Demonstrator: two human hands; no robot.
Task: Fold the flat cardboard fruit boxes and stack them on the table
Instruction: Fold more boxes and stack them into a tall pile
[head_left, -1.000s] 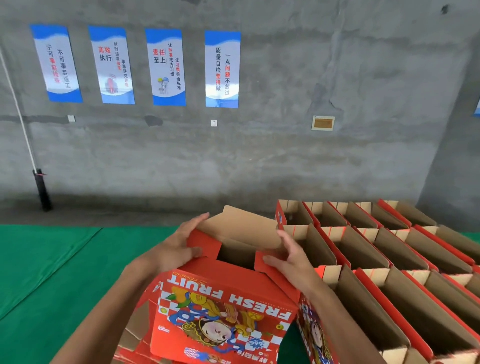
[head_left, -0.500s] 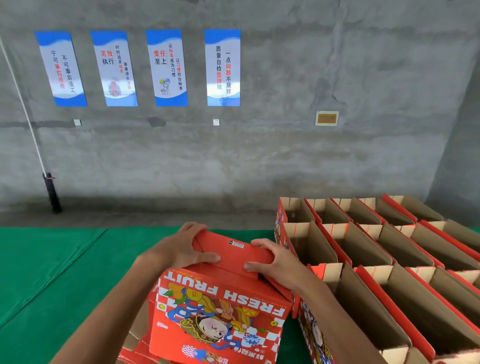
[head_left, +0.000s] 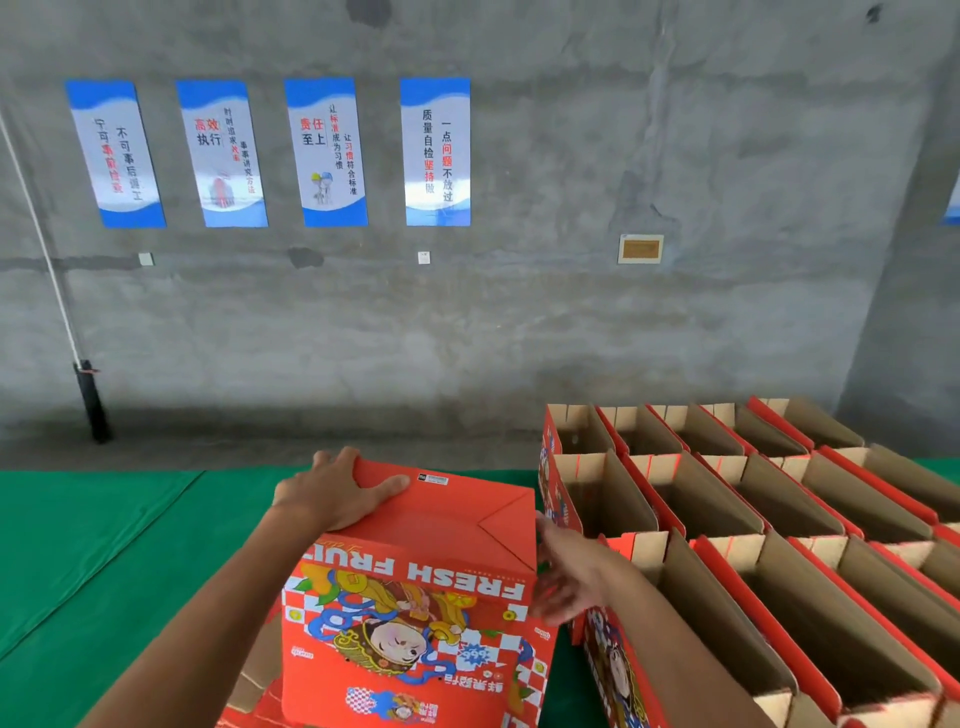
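A red fruit box (head_left: 415, 613) printed "FRESH FRUIT" upside down stands in front of me with its red end flaps folded flat on top. My left hand (head_left: 337, 493) lies on the far left corner of that closed end, fingers over the edge and thumb flat on the flap. My right hand (head_left: 566, 577) is beside the box's right side with fingers spread and blurred, holding nothing. Under the box lies a pile of flat red boxes (head_left: 254, 691), mostly hidden.
Rows of folded open-topped boxes (head_left: 727, 519) fill the right half of the green table (head_left: 104, 561). Behind the table runs a grey concrete wall with blue and white posters (head_left: 327, 150). A black pole (head_left: 91, 400) leans at the far left.
The brown inner flaps were open a second ago; the red end flaps have since been pressed shut. My right hand has come off the top and moved down to the box's right side.
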